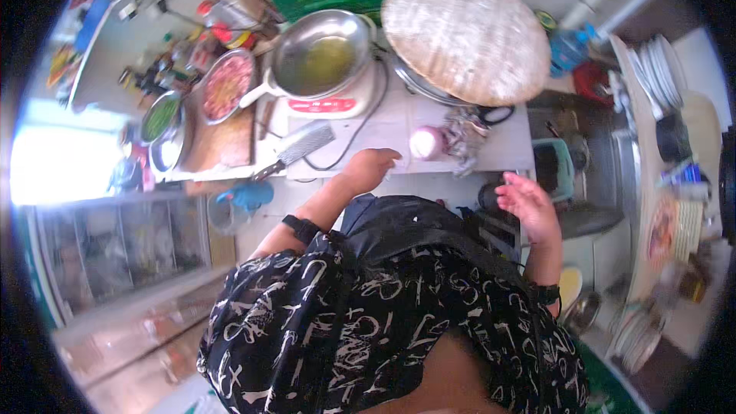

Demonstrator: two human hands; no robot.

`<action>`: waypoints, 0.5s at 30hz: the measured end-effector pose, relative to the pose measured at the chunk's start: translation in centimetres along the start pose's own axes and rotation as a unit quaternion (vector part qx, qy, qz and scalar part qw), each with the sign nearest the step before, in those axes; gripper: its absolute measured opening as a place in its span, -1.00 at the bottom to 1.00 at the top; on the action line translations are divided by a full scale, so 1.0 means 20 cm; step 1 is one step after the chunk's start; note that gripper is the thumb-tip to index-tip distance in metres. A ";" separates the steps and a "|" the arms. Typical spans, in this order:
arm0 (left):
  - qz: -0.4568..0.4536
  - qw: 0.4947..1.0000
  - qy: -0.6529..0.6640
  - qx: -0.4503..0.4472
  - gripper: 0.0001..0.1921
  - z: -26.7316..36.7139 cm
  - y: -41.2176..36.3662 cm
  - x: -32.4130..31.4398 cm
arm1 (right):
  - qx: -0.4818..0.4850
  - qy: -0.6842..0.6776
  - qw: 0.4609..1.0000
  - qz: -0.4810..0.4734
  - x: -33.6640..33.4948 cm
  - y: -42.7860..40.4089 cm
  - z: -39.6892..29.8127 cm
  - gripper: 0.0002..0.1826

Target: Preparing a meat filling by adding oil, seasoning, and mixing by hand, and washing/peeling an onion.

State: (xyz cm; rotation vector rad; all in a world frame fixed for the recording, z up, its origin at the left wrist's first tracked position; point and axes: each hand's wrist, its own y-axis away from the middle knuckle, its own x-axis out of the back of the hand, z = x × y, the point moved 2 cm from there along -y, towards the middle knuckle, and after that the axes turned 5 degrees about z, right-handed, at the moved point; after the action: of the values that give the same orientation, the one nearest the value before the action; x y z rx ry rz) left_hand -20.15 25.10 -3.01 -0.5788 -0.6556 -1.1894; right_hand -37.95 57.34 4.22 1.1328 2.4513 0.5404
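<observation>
My left hand [372,170] is over the front edge of the white table [379,138], fingers curled together. A small pale scrap [393,168] shows at its fingertips, too blurred to tell whether it is gripped. Right of this hand lies a purple onion [426,142], its near face pale. Crumpled greyish material [463,135] touches the onion's right side, with black scissor handles [497,115] behind. My right hand [528,207] hangs in the air beyond the table's front right corner, fingers apart and holding nothing. Left of my left hand rests a cleaver [305,142] with a dimpled blade.
A pan [322,63] with yellowish liquid sits on an induction cooker [330,106]; its cable crosses the table. Left are bowls of minced meat [229,86] and chopped greens [161,119], beside a wooden cutting board [224,144]. A white-dusted round board [466,34] leans at the back.
</observation>
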 end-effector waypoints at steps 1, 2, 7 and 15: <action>0.011 1.000 -0.007 0.012 -0.75 -0.03 0.03 0.07 | 0.007 0.016 0.998 -0.055 -0.07 -0.08 0.02 -0.63; 0.029 0.995 -0.018 0.094 -0.73 -0.08 0.07 0.16 | 0.004 0.036 0.996 -0.078 -0.13 -0.16 0.04 -0.63; 0.250 0.952 -0.011 0.176 -0.70 -0.34 0.38 0.73 | 0.016 0.097 0.970 -0.222 -0.56 -0.34 -0.04 -0.64; 0.359 0.890 -0.066 0.272 -0.60 -1.18 0.77 1.44 | -0.046 0.139 0.968 -0.203 -1.22 -0.49 0.08 -0.58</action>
State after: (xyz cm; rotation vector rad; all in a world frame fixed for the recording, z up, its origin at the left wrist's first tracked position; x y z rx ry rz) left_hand 5.07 -6.18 0.82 -0.3650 -0.7593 -0.2445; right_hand -28.67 32.66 2.55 0.5185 2.7590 0.7094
